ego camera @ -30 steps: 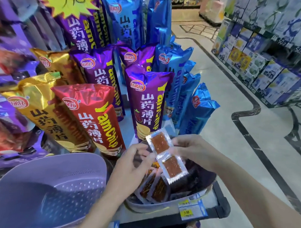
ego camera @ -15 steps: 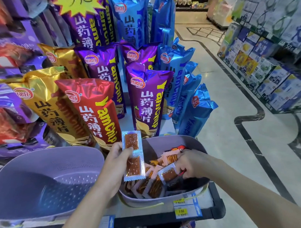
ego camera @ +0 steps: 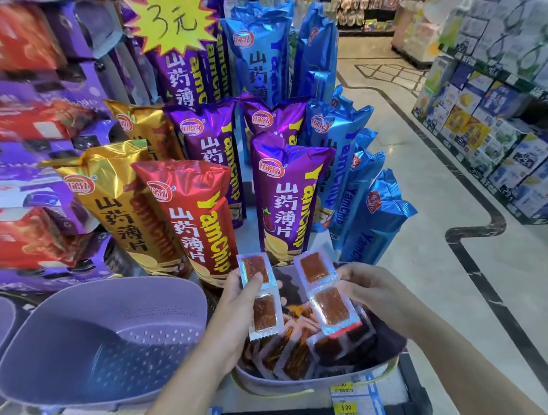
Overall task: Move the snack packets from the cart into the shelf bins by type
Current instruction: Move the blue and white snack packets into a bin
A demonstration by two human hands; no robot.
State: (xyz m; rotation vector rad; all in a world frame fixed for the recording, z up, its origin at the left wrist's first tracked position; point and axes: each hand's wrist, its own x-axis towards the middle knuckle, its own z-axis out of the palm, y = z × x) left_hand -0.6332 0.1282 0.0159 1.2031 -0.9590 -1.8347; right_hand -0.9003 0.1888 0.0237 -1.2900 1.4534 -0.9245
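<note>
Pale shop floor runs toward 2 o'clock. Yam chip bags stand at 12. At 6, a lilac bin holds snack packets. Above it, the left hand has its fingers pinching one twin packet, and the right hand pinches another twin packet.

1 head-worn wide-angle view, aimed forward and down.
The lens sits close above the left hand and right hand, over the purple bin; chip bags fill the upper left, and the aisle floor curves away right.
</note>
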